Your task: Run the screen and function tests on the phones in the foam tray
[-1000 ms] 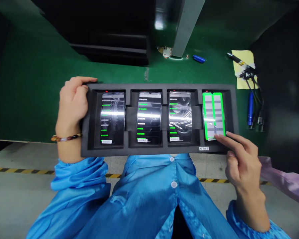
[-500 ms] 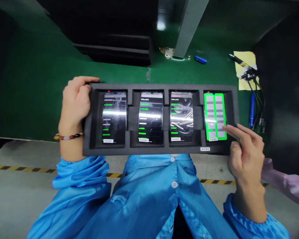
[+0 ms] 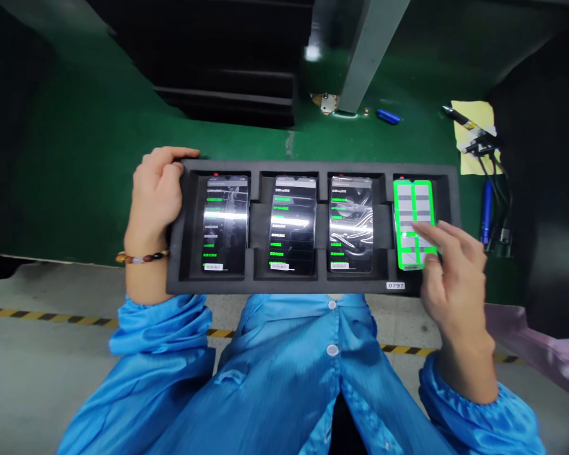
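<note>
A black tray (image 3: 284,285) with several compartments holds phones side by side. My left hand (image 3: 156,193) grips the tray's left end, its index finger stretched along the back edge. Over the rightmost phone (image 3: 411,202), whose screen shows green bands and grey blocks, my right hand (image 3: 452,272) has a fingertip at the middle of the screen; its fingers are apart and hold nothing. The left phone (image 3: 225,234), the second phone (image 3: 293,234) and the third phone (image 3: 351,234) show dark screens with green and white text lines.
Behind the tray, a black box (image 3: 227,95) and a grey post (image 3: 372,57) stand on the green table (image 3: 76,170). A blue cap (image 3: 389,116) lies near the post. At the right are a yellow note (image 3: 474,114), a pen, cables and a pink sleeve (image 3: 535,341).
My right fingertip has moved left and up across the rightmost phone, and green now crosses the lower part of its grey blocks. The tray appears slightly farther right in view.
</note>
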`<state>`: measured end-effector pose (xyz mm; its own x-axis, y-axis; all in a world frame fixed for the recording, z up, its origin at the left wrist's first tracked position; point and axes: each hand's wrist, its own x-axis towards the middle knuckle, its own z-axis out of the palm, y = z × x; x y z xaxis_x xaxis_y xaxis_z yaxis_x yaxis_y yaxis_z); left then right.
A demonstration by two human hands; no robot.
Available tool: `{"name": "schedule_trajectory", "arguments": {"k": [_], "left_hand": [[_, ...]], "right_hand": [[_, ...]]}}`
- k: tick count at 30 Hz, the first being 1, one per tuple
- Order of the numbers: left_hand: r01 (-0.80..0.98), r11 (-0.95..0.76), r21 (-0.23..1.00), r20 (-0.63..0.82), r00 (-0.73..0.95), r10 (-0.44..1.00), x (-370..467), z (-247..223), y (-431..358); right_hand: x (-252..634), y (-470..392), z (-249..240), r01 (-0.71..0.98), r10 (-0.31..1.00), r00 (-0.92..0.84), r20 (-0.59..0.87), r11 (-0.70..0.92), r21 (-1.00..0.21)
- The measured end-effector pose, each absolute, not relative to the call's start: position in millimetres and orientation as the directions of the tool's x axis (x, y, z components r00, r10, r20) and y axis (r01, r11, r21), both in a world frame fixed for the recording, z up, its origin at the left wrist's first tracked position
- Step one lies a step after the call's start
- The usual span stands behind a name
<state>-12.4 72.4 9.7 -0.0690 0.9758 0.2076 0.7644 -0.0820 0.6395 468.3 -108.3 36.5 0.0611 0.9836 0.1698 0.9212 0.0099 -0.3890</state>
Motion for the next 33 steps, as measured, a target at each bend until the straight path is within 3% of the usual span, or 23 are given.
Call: {"name": "schedule_trajectory", "arguments": {"k": [4,11,16,23,29,33], "left_hand": [[0.767,-0.056,0.639,0.188,-0.086,0.978,-11,11,73],[0.778,-0.072,0.624,0.193,-0.064,0.979,-10,12,71],[0.775,-0.079,0.627,0.198,-0.06,0.978,-13,9,73],[0.781,-0.084,0.619,0.19,-0.046,0.981,-13,8,73],[0.789,-0.079,0.609,0.193,-0.051,0.98,-15,7,73],[0.793,-0.08,0.605,0.188,-0.044,0.981,-16,7,74]], "right_hand": [[460,-97,38,0.924,0.992,-0.042,0.119,0.084,-0.374],[467,-94,36,0.916,0.95,0.195,0.243,-0.087,-0.392],[445,-82,33,0.91,0.99,0.028,0.141,0.033,-0.413],[473,-83,34,0.928,0.945,0.196,0.263,-0.092,-0.362],[462,-57,29,0.91,0.987,-0.001,0.162,0.069,-0.41],[473,-50,33,0.933,0.98,0.082,0.182,-0.011,-0.361]]}}
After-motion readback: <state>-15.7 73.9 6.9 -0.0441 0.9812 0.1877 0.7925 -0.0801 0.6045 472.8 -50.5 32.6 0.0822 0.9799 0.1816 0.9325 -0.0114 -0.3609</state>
